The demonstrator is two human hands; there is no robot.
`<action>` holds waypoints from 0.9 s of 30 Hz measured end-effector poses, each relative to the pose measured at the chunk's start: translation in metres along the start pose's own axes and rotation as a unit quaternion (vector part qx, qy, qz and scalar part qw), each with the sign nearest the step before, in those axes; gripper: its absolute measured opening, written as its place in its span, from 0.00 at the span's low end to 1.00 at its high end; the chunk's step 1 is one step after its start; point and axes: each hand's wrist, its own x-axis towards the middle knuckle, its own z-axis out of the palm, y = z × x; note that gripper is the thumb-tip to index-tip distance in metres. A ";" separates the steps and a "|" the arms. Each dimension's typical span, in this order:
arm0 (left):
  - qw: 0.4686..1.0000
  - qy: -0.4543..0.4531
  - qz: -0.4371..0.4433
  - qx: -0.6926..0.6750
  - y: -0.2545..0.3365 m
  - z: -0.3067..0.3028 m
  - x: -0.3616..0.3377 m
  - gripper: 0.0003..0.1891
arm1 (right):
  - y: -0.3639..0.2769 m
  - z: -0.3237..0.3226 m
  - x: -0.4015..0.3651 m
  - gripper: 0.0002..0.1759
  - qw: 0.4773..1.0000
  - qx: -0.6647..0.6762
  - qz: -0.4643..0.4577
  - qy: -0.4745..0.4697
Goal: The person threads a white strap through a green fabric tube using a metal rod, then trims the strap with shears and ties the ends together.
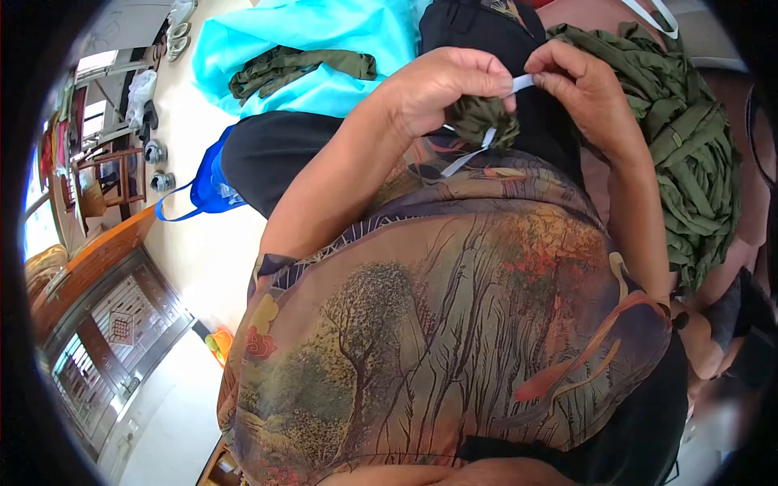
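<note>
In the head view, a large heap of olive-green cloth strips (689,178) lies to the right, just beside the right hand (587,89); far left, a shiny turquoise sheet (356,28) bears a twisted olive-green cloth (348,63), and nearer, a bright-blue bag (215,174) has hidden contents. Above the lap, the left hand (442,85) grasps a gathered dark-green fabric bunch (482,125), both hands' fingers pinching a narrow white ribbon (523,82)
</note>
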 end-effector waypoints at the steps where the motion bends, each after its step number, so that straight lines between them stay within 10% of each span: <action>1: 1.000 0.000 0.006 -0.003 0.002 0.001 0.001 0.08 | 0.002 0.000 0.003 0.03 1.000 0.012 -0.002 0.004; 14: 0.999 -0.010 0.046 0.014 0.011 0.004 0.017 0.10 | -0.007 -0.011 0.016 0.14 0.986 0.100 0.080 -0.103; 17: 0.997 0.021 0.060 0.035 0.010 0.006 0.015 0.12 | -0.009 -0.009 0.007 0.12 0.950 0.224 0.208 -0.066; 27: 0.988 0.126 0.090 -0.017 0.004 0.016 0.012 0.13 | 0.010 -0.004 -0.003 0.10 0.826 0.509 0.220 0.104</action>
